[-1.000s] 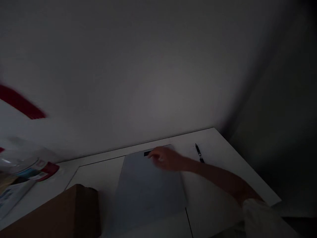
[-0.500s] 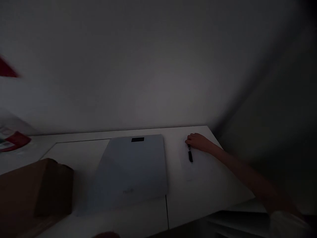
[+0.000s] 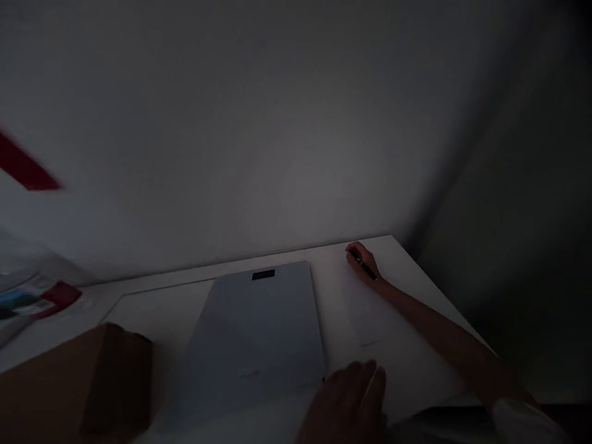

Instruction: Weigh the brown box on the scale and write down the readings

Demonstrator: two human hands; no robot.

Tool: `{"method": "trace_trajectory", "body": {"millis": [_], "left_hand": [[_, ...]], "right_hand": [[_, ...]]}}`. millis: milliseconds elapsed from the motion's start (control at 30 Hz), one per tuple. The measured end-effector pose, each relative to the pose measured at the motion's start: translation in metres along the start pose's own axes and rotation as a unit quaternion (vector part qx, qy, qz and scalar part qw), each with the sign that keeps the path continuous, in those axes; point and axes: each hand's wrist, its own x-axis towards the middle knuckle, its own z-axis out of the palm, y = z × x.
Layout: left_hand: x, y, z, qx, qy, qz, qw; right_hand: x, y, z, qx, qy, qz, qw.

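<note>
In the head view, my right hand [image 3: 361,260] is closed around a slim black pen [image 3: 368,269], near the back edge of the white surface. Under and just below that hand lies a pale sheet of paper [image 3: 363,324], faint against the white. My left hand [image 3: 345,404] reaches in from the bottom edge, fingers stretched forward and close together, by the near right corner of a flat bluish-grey scale [image 3: 259,333] with a small black display at its far end. Darkness hides part of the left hand's underside.
A brown cardboard box [image 3: 50,379] stands at the lower left. Behind it lies a clear plastic package [image 3: 32,299] with red and blue markings. A red strip [image 3: 25,166] is on the grey wall [image 3: 277,123]. The white surface [image 3: 416,357] ends at a right-hand edge.
My left hand has come in from the bottom, near the scale. The pen now points back along my right wrist, where before it hung below the fingers. The view has shifted slightly.
</note>
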Motion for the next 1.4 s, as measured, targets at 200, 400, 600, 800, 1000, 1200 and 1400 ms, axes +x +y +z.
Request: {"method": "trace_trajectory", "body": {"millis": [200, 400, 600, 800, 1000, 1200, 1400], "left_hand": [[-0.012, 0.011, 0.096, 0.039, 0.064, 0.025, 0.997], [-0.026, 0.013, 0.096, 0.033, 0.021, -0.003, 0.999], [-0.023, 0.013, 0.083, 0.061, -0.036, -0.02, 0.997], [-0.025, 0.011, 0.086, 0.08, -0.037, 0.003, 0.996], [-0.025, 0.011, 0.085, 0.064, -0.045, -0.006, 0.997], [-0.024, 0.013, 0.082, 0.052, -0.062, -0.02, 0.996], [-0.022, 0.013, 0.08, 0.042, -0.054, -0.029, 0.997]], "right_hand": [[-0.001, 0.011, 0.018, 0.079, 0.041, 0.08, 0.993], [-0.003, 0.014, 0.022, 0.095, 0.046, 0.103, 0.989], [-0.002, 0.021, 0.026, 0.107, 0.053, 0.118, 0.986], [-0.003, 0.019, 0.024, 0.112, 0.054, 0.124, 0.984], [-0.003, 0.017, 0.023, 0.11, 0.064, 0.124, 0.984], [-0.001, 0.018, 0.022, 0.109, 0.079, 0.125, 0.983], [0.002, 0.021, 0.02, 0.093, 0.125, 0.115, 0.981]]}}
